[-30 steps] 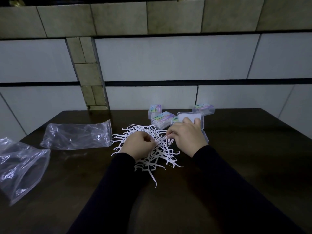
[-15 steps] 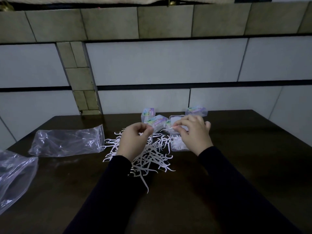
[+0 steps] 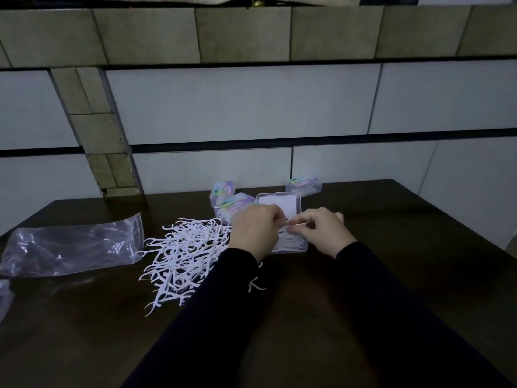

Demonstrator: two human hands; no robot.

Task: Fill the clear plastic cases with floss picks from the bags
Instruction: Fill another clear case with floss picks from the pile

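A heap of white floss picks (image 3: 186,247) lies spread on the dark table (image 3: 391,275). Right of it an open clear plastic case (image 3: 279,204) stands with its lid raised; picks lie in its tray (image 3: 293,246). Both hands hover over that tray. My left hand (image 3: 254,232) is closed, its fingertips over the case; what it holds is hidden. My right hand (image 3: 324,233) pinches a single floss pick (image 3: 293,226) between thumb and finger. One stray pick (image 3: 254,285) lies beside my left sleeve.
Three closed cases with colourful labels stand behind: one (image 3: 222,191), one (image 3: 233,207), one (image 3: 303,184). An emptied clear bag (image 3: 72,247) lies at the left, another bag's edge (image 3: 4,298) at the frame's left border. A tiled wall rises behind the table.
Both hands lifted off the pile and moved right to the open case. The right hand carries a pick it took from the heap; the view shifted, so the pile sits further left.
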